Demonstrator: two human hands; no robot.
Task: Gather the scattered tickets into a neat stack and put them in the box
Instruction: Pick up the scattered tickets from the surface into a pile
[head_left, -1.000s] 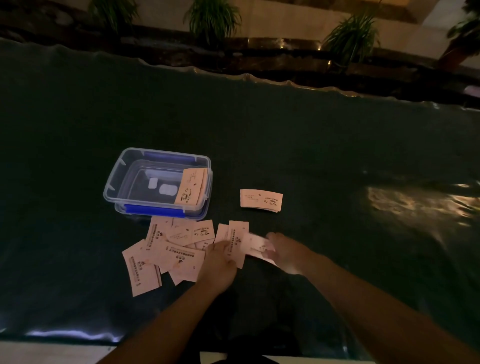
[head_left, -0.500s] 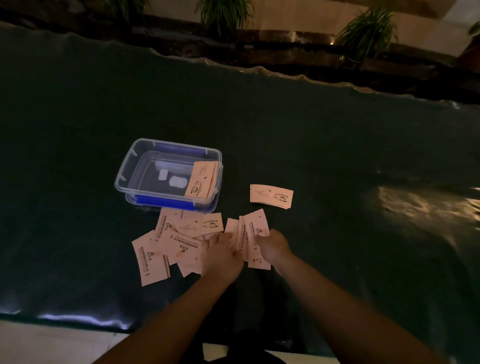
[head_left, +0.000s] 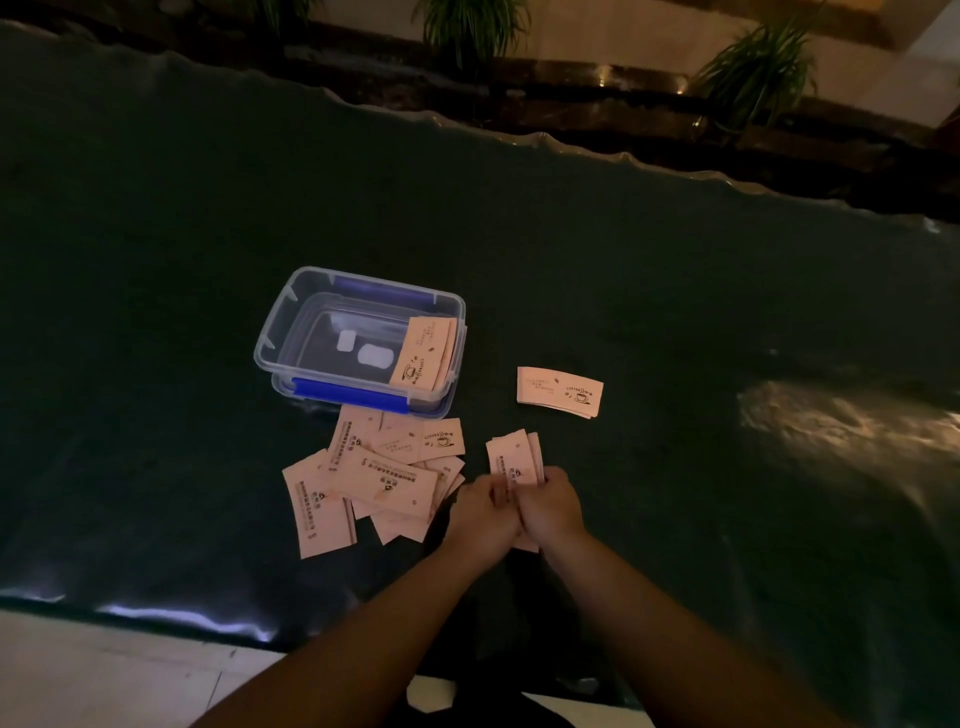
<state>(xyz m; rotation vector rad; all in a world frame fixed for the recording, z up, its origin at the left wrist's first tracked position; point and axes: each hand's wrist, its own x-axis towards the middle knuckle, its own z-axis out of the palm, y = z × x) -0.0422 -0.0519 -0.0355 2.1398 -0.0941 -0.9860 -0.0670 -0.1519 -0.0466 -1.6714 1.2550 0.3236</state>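
A small bunch of pink tickets (head_left: 514, 457) stands on end between my left hand (head_left: 480, 512) and my right hand (head_left: 550, 506), both closed around its lower part. A loose pile of scattered tickets (head_left: 382, 478) lies on the dark table left of my hands. Beyond the pile stands a clear plastic box (head_left: 291, 322) with blue clips, and a few tickets (head_left: 423, 353) lean against its right inner wall. A separate small stack of tickets (head_left: 561, 391) lies flat to the right of the box.
The dark glossy table (head_left: 675, 291) stretches far back and to both sides. Its near edge (head_left: 156, 613) runs by a pale floor. Potted plants (head_left: 470, 26) and a ledge stand beyond the far edge. A bright reflection (head_left: 841, 421) shows at the right.
My right hand swept tickets leftward and lifted them. Both hands have come together around the bunch, which now stands apart from the scattered pile.
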